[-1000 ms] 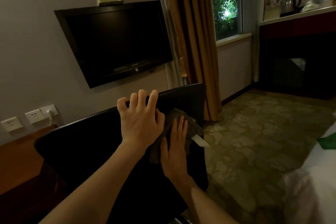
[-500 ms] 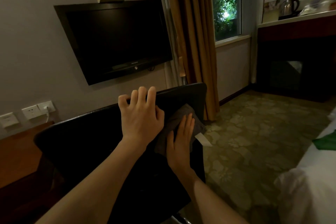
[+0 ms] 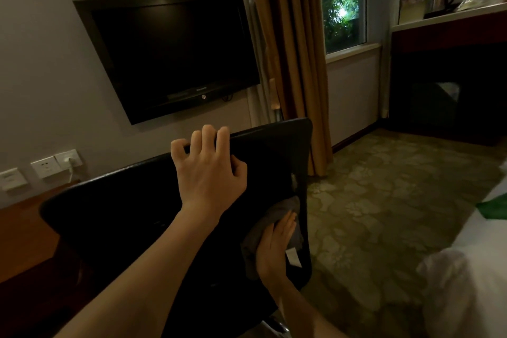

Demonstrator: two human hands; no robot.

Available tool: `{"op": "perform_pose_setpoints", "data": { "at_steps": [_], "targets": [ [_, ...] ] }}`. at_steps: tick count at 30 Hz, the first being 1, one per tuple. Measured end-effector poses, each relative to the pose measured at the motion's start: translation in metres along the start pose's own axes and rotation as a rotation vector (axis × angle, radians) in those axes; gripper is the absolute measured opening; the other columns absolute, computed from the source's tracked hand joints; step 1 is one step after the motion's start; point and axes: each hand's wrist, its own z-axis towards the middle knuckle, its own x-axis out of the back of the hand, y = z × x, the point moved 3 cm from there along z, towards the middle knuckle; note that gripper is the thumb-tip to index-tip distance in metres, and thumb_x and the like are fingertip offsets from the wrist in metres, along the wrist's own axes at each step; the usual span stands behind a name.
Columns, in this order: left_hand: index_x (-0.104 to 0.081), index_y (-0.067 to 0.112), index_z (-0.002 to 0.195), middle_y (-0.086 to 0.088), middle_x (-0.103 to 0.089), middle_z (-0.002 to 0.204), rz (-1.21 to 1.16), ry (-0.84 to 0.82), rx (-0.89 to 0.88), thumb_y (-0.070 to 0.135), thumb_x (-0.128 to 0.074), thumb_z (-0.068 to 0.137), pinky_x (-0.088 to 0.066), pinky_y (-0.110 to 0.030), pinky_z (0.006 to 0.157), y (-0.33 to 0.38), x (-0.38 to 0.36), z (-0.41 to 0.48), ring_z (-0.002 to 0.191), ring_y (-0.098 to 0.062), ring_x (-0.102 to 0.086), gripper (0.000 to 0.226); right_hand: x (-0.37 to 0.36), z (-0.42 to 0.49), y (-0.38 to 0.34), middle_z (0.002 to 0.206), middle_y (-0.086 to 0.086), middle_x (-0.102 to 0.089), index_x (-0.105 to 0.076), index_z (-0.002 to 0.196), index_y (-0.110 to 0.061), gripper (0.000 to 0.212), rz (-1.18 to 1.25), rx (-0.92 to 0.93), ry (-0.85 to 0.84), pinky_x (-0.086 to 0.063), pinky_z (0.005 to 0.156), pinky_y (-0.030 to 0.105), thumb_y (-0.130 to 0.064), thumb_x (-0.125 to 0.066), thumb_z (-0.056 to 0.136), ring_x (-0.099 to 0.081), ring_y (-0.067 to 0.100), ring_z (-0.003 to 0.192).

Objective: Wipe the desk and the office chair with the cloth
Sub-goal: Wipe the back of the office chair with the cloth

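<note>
A: Where are the 2 hands?
B: The left hand (image 3: 211,173) grips the top edge of the black office chair (image 3: 123,214), fingers curled over its backrest. The right hand (image 3: 274,244), fingers straight and together, presses the grey cloth (image 3: 288,204) flat against the backrest, low down near its right edge.
A: And the desk?
B: The wooden desk (image 3: 24,228) stands beyond the chair, at the left.
</note>
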Motion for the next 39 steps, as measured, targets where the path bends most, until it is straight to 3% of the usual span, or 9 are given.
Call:
{"op": "perform_pose_setpoints", "data": {
  "at_steps": [3,7,10,13,22,26,30,39],
  "targets": [
    [-0.051,0.014,0.114,-0.005,-0.049,0.099,0.007,-0.010,-0.002,0.036,-0.051,0.080,-0.028,-0.040,0.082,-0.001,-0.001,0.001,0.088,-0.025,-0.047,0.040,0.003,0.010,-0.008,0.165,0.008,0.017,0.012,0.154,-0.012,0.059,0.028,-0.120,0.001,-0.002,0.125,0.042,-0.029,-0.022,0.109,0.019,0.020,0.152],
    [-0.051,0.014,0.113,-0.005,-0.049,0.100,0.008,-0.015,0.007,0.037,-0.049,0.080,-0.029,-0.040,0.083,0.001,-0.001,0.002,0.088,-0.025,-0.048,0.040,0.018,0.011,-0.042,0.164,0.012,0.007,0.007,0.153,-0.020,0.055,0.098,0.149,0.057,0.002,0.125,0.040,-0.040,-0.021,0.111,0.008,0.023,0.154],
    [-0.051,0.014,0.112,-0.005,-0.049,0.100,0.003,-0.013,0.014,0.037,-0.048,0.080,-0.030,-0.040,0.083,0.000,-0.001,0.002,0.088,-0.025,-0.048,0.040,0.024,0.021,-0.068,0.163,-0.002,0.014,0.012,0.152,-0.029,0.060,0.133,0.127,0.064,0.000,0.126,0.038,-0.050,-0.020,0.107,0.012,0.014,0.153],
    [-0.051,0.015,0.112,-0.005,-0.049,0.100,0.001,-0.016,0.016,0.038,-0.047,0.081,-0.030,-0.041,0.083,0.001,-0.001,0.002,0.089,-0.025,-0.048,0.039,0.028,0.033,-0.094,0.157,-0.018,0.028,0.018,0.149,-0.032,0.059,0.105,0.138,0.090,-0.002,0.125,0.039,-0.044,-0.018,0.104,0.023,0.007,0.149],
    [-0.052,0.015,0.108,-0.004,-0.049,0.097,-0.012,0.000,0.043,0.037,-0.045,0.081,-0.031,-0.042,0.084,0.004,0.000,0.003,0.088,-0.024,-0.048,0.036,0.040,0.048,-0.130,0.160,-0.021,0.027,0.017,0.151,-0.038,0.060,0.171,0.263,0.088,0.002,0.123,0.035,-0.043,-0.024,0.107,0.025,0.004,0.148],
    [-0.053,0.015,0.104,-0.002,-0.050,0.094,-0.049,0.015,0.057,0.036,-0.052,0.080,-0.031,-0.041,0.085,0.006,-0.002,0.005,0.086,-0.023,-0.049,0.032,0.041,0.058,-0.119,0.162,-0.018,0.024,0.015,0.151,-0.036,0.061,0.096,0.227,0.107,0.002,0.125,0.042,-0.050,-0.019,0.103,0.025,0.003,0.148],
    [-0.054,0.014,0.103,-0.002,-0.050,0.093,-0.066,0.027,0.067,0.036,-0.054,0.079,-0.030,-0.039,0.086,0.006,-0.002,0.005,0.086,-0.022,-0.049,0.032,0.041,0.060,-0.109,0.157,-0.024,0.027,0.017,0.150,-0.038,0.059,0.077,0.200,0.109,0.001,0.123,0.046,-0.041,-0.023,0.108,0.026,0.001,0.147],
    [-0.054,0.013,0.106,-0.004,-0.052,0.098,-0.072,0.025,0.062,0.037,-0.054,0.079,-0.028,-0.039,0.087,0.008,-0.007,0.006,0.090,-0.024,-0.050,0.036,0.036,0.063,-0.069,0.158,-0.019,0.027,0.016,0.154,-0.030,0.061,0.084,0.038,0.071,0.004,0.122,0.035,-0.036,-0.024,0.109,0.027,0.003,0.147]
  ]
}}
